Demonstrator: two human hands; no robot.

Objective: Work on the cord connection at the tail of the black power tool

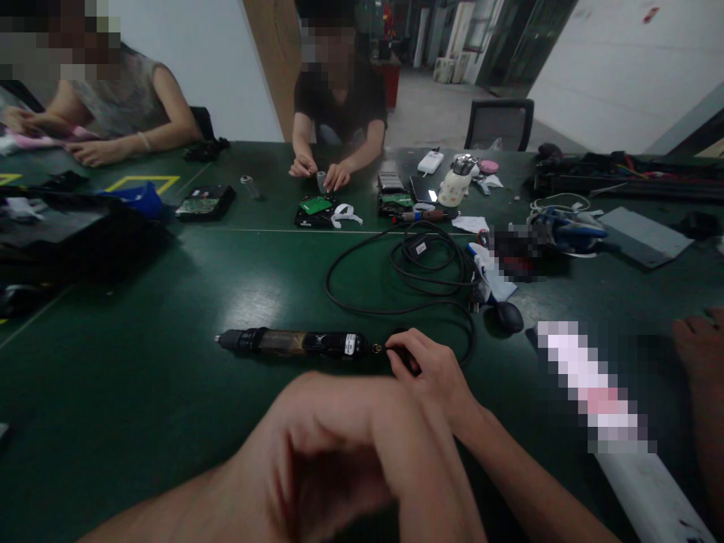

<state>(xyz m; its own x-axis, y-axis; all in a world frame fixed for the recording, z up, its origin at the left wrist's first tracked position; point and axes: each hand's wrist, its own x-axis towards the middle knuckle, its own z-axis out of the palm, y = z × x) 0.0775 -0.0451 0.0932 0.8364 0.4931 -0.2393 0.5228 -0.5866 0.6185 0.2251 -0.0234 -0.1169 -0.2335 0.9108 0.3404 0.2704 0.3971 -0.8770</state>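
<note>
An electric screwdriver (294,343) lies on the green table, black with a clear amber section, its tip pointing left. By its right end my right hand (433,369) is closed in a pinch around a dark cable plug (408,357), mostly covered by the fingers. A small brass-coloured part (376,348) shows between the screwdriver and those fingertips. The black cable (396,311) lies in loops behind my right hand. Close to the camera, my left hand (362,430) is bent over in front of the screwdriver; its fingertips are out of sight.
Across the table (170,302), a co-worker's hands (322,177) hold a small grey cylinder near opened electronics with a green board (315,205). Another person sits at left. A cream bottle (454,185), tools and a black bulb (505,317) lie at right, near a pale, partly blurred long object (650,483).
</note>
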